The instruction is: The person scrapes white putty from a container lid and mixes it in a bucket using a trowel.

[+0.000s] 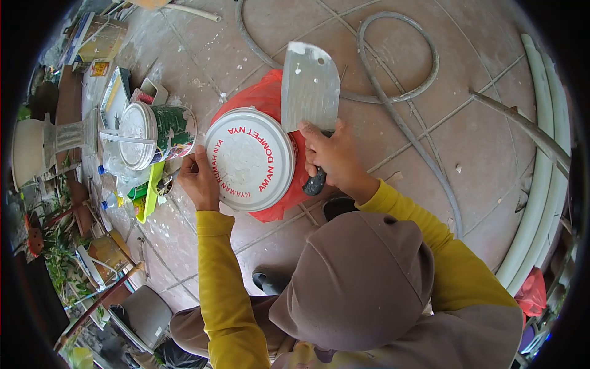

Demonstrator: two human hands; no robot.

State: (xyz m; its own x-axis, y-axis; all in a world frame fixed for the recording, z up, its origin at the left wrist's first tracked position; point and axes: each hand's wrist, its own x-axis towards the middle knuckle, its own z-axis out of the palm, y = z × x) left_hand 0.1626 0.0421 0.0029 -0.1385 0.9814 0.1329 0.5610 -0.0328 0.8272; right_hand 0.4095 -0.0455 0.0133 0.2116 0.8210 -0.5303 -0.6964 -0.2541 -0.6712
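Observation:
A white round bucket lid (249,161) with red lettering tops a bucket standing in a red plastic bag (268,92). My left hand (198,181) is at the left side of the lid, its fingers curled against the rim. In my right hand (337,154) is a cleaver (311,86), gripped by its dark handle beside the lid's right edge. The broad blade points away from me, flecked with white near its tip. The bucket's walls are mostly hidden by the lid and the bag.
Left of the lid stands a paint-stained pail (136,136) with a white lid, beside a bright green tray (149,195). A grey hose (405,132) loops over the tiled floor (393,166). Pale pipes (544,184) lie at the far right. A grey chair (146,317) is at lower left.

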